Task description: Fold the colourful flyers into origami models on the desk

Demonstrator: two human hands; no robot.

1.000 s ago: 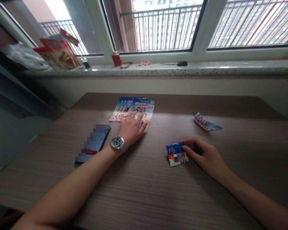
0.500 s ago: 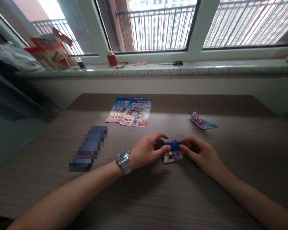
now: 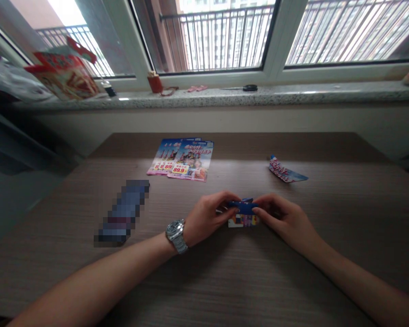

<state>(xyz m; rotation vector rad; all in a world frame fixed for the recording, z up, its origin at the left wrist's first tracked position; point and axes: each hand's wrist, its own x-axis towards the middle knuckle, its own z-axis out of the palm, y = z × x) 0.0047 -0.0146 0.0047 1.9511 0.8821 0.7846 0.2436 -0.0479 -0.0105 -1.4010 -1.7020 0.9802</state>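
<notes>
Between my two hands is a small folded flyer point(image 3: 246, 210), blue along the top with a coloured print below. My left hand point(image 3: 213, 213), with a metal watch point(image 3: 177, 235) on the wrist, pinches its left side between thumb and fingers. Its right side is pinched by my right hand point(image 3: 282, 215). Both thumbs lie on the near face of the paper; the fingertips behind it are partly hidden. Beyond my right hand lies another folded flyer point(image 3: 286, 172), blue with red and white lettering, partly raised off the table.
Several flat flyers point(image 3: 192, 159) overlap at the back left of the wooden table point(image 3: 204, 286). A pixelated phone-like object point(image 3: 122, 213) lies left of my forearm. Scissors point(image 3: 248, 88), a red container point(image 3: 154, 82) and a red food bag point(image 3: 66, 75) are on the windowsill.
My left fingers have come further over the flyer's top edge. The flyer's blue upper flap now tilts differently, and its lower part looks shorter. The whole view has shifted slightly.
</notes>
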